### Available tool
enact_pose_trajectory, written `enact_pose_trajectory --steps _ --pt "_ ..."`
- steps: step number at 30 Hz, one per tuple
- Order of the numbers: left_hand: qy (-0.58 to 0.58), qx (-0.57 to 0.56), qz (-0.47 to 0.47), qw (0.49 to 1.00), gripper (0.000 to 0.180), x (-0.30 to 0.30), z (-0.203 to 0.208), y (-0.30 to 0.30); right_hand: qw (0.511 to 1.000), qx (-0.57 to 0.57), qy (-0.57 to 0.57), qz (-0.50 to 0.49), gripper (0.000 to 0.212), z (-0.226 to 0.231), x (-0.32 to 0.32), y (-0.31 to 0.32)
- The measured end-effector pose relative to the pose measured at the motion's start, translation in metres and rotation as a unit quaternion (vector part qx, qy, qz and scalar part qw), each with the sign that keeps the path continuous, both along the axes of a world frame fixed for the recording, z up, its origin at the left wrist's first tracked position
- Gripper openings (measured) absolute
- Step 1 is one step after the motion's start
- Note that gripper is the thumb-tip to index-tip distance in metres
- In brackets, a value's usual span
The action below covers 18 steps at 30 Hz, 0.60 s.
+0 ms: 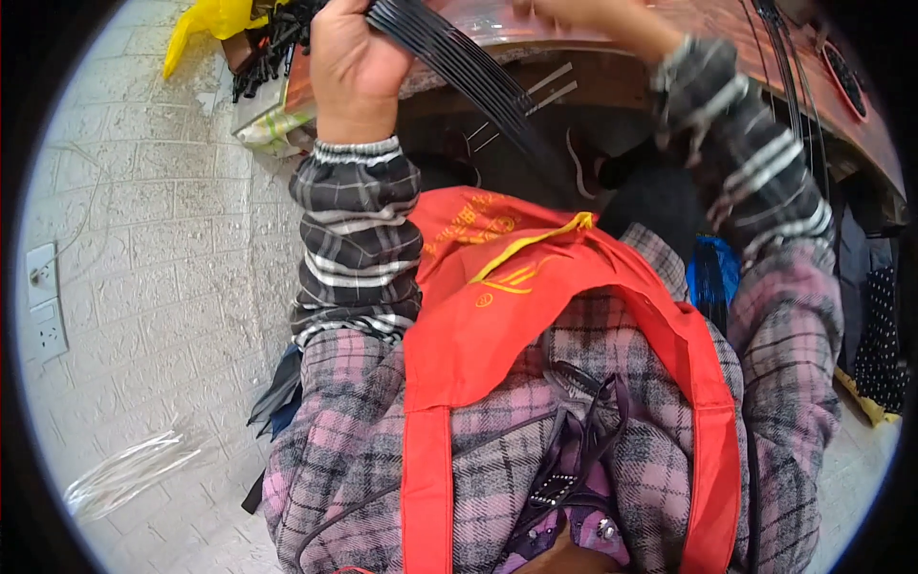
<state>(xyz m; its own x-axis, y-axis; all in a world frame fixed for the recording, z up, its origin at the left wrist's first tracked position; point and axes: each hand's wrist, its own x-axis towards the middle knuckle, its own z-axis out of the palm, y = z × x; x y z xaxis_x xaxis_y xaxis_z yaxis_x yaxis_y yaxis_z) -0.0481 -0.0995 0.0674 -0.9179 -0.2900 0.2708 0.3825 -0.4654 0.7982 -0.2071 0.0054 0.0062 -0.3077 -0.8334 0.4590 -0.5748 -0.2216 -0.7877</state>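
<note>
My left hand (356,65) is raised at the top of the view, its fingers closed around a bundle of long, thin black strips (449,53). The strips lie side by side, slant down to the right and blur at their lower end. Right of them, at the top edge, my right hand (588,17) is smeared by motion and partly cut off. Its fingers do not show clearly, so I cannot make out whether anything is in them. A reddish table (626,67) lies beneath and behind both hands.
Black small parts (273,57) and a yellow plastic bag (206,33) sit at the table's left end. Long black strands (789,67) and a red-rimmed dish (843,81) are at right. A red apron (497,306) covers my lap; a blue bag (712,273) lies beside it.
</note>
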Motion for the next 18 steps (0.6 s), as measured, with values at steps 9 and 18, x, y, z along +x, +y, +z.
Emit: enact_pose_trajectory --steps 9,18 --pt "0.025 0.319 0.204 0.925 0.027 0.03 -0.049 0.014 0.946 -0.082 -0.281 0.135 0.062 -0.052 0.13 0.021" --pt "0.141 0.283 0.033 0.948 0.027 0.027 -0.1 0.029 0.944 -0.161 -0.264 -0.117 0.05 -0.055 0.123 -0.003"
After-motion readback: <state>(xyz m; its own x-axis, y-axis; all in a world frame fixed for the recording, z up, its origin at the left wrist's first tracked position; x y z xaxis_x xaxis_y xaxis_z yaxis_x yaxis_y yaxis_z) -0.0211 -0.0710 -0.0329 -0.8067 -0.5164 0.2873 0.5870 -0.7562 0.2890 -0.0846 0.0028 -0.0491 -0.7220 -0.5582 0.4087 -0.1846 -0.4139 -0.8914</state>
